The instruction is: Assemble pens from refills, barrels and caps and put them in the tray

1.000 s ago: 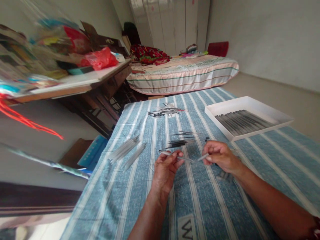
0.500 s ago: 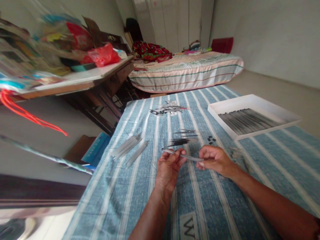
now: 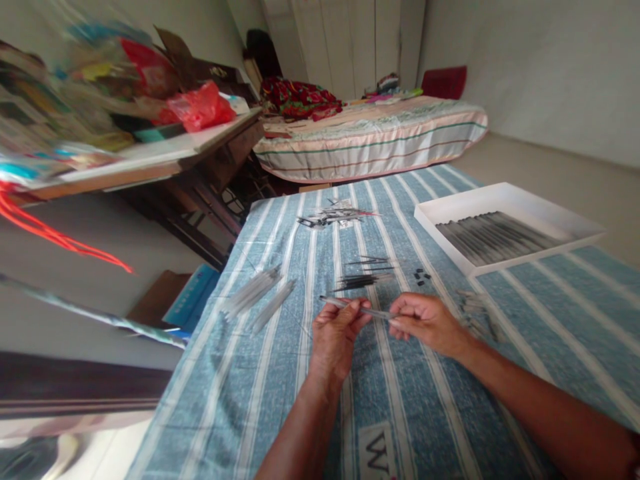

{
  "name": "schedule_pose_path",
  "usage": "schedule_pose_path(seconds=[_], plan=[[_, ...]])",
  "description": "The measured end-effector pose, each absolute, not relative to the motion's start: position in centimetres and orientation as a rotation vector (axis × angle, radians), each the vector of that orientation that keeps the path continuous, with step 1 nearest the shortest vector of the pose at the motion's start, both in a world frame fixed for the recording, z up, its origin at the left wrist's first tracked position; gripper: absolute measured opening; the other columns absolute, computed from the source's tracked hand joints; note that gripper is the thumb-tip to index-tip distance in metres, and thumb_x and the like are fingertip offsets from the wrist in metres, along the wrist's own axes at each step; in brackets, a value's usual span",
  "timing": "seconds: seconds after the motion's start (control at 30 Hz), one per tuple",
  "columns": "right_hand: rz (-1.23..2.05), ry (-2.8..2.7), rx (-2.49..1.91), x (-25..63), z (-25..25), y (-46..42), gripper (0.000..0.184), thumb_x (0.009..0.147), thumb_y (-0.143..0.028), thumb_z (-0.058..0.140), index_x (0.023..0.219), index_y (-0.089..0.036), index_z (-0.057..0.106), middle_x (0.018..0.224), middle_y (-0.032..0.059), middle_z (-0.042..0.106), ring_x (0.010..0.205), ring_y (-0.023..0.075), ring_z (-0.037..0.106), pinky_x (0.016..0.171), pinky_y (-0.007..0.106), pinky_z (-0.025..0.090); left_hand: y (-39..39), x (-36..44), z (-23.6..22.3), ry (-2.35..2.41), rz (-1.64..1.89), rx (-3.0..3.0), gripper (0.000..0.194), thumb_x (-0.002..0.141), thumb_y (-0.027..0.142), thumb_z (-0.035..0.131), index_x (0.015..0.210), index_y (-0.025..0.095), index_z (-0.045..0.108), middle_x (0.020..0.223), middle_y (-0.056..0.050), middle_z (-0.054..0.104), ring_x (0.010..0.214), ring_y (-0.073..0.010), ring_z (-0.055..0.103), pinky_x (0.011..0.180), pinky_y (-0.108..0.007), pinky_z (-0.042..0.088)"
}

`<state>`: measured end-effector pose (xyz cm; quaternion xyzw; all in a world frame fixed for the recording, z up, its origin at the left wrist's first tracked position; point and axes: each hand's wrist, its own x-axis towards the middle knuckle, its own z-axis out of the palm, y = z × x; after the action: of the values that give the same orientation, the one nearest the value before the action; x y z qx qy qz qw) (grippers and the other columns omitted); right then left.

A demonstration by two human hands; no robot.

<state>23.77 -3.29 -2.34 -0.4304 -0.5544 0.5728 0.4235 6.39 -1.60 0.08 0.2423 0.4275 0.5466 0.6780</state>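
A slim grey, translucent pen barrel point(image 3: 373, 311) is stretched between my two hands above the striped cloth. My left hand point(image 3: 336, 330) pinches it near its dark-tipped left end. The fingers of my right hand point(image 3: 425, 320) are closed around its right end, which they hide. Just beyond lie thin black pen refills point(image 3: 361, 281), with a few more behind them. Small black plugs point(image 3: 421, 275) are scattered near my right hand. Left of my hands rest two bundles of grey barrels point(image 3: 255, 292). Small pale pieces point(image 3: 475, 310), too blurred to name, lie beside my right wrist.
A white open box point(image 3: 510, 195) at the right holds a row of grey pens point(image 3: 495, 237). A mixed pile of thin dark parts point(image 3: 335, 217) lies at the cloth's far end. A cluttered desk point(image 3: 150, 170) stands left, a bed point(image 3: 380, 150) behind.
My right hand has shifted slightly left along the pen barrel, closer to my left hand. My left hand keeps its pinch, and the things on the cloth lie as before.
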Motion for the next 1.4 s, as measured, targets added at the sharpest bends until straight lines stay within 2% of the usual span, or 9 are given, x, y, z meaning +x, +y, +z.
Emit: schedule_pose_path(seconds=[0.67, 0.87, 1.07, 1.2, 1.27, 1.4], plan=[[1.336, -1.475, -1.061, 22.8, -3.1, -2.9, 0.008, 0.078, -0.024, 0.054, 0.076, -0.018, 0.049, 0.060, -0.0032, 0.059, 0.050, 0.0086, 0.053, 0.049, 0.019, 0.041, -1.2, 6.3, -0.3, 1.026, 1.262, 0.573, 0.017, 0.056, 0.014, 0.078, 0.065, 0.012, 0.064, 0.068, -0.005, 0.071, 0.067, -0.0159, 0.068, 0.058, -0.022, 0.056], [0.976, -1.696, -1.079, 23.0, -1.9, -2.5, 0.010, 0.076, -0.021, 0.058, 0.068, -0.016, 0.055, 0.051, -0.0071, 0.045, 0.047, 0.0059, 0.041, 0.046, 0.017, 0.031, -1.3, 6.9, -0.2, 1.054, 1.183, 0.613, 0.016, 0.058, 0.016, 0.078, 0.067, 0.012, 0.066, 0.070, -0.006, 0.072, 0.067, -0.0149, 0.067, 0.061, -0.022, 0.055], [0.672, -1.892, -1.127, 23.2, -1.7, -2.2, 0.008, 0.073, -0.017, 0.060, 0.065, -0.016, 0.063, 0.058, -0.0023, 0.059, 0.054, 0.0085, 0.051, 0.054, 0.019, 0.035, -1.6, 7.2, -0.2, 1.094, 1.125, 0.677, 0.014, 0.063, 0.019, 0.076, 0.072, 0.014, 0.066, 0.076, -0.006, 0.073, 0.072, -0.0152, 0.068, 0.067, -0.023, 0.055], [0.447, -1.930, -1.229, 24.3, -1.4, -1.5, 0.010, 0.073, -0.015, 0.060, 0.063, -0.017, 0.062, 0.059, -0.0016, 0.060, 0.057, 0.0096, 0.053, 0.056, 0.019, 0.036, -1.7, 7.2, 0.1, 1.144, 1.075, 0.679, 0.018, 0.063, 0.024, 0.076, 0.075, 0.014, 0.067, 0.081, -0.008, 0.074, 0.078, -0.0193, 0.069, 0.074, -0.029, 0.055], [0.346, -1.877, -1.348, 25.8, -0.8, -0.8, 0.011, 0.075, -0.015, 0.058, 0.065, -0.017, 0.063, 0.060, -0.0012, 0.060, 0.058, 0.0097, 0.054, 0.057, 0.019, 0.037, -1.8, 7.2, 0.1, 1.173, 1.058, 0.692, 0.021, 0.062, 0.027, 0.076, 0.075, 0.014, 0.067, 0.081, -0.008, 0.074, 0.079, -0.0208, 0.069, 0.073, -0.030, 0.055], [0.066, -1.711, -1.802, 30.8, 0.4, 0.6, 0.013, 0.080, -0.022, 0.056, 0.072, -0.019, 0.067, 0.070, -0.0002, 0.065, 0.067, 0.0108, 0.059, 0.064, 0.020, 0.039, -2.1, 7.4, 0.0, 1.244, 1.059, 0.784, 0.022, 0.059, 0.030, 0.075, 0.070, 0.014, 0.067, 0.074, -0.008, 0.073, 0.067, -0.0194, 0.068, 0.064, -0.029, 0.055]])
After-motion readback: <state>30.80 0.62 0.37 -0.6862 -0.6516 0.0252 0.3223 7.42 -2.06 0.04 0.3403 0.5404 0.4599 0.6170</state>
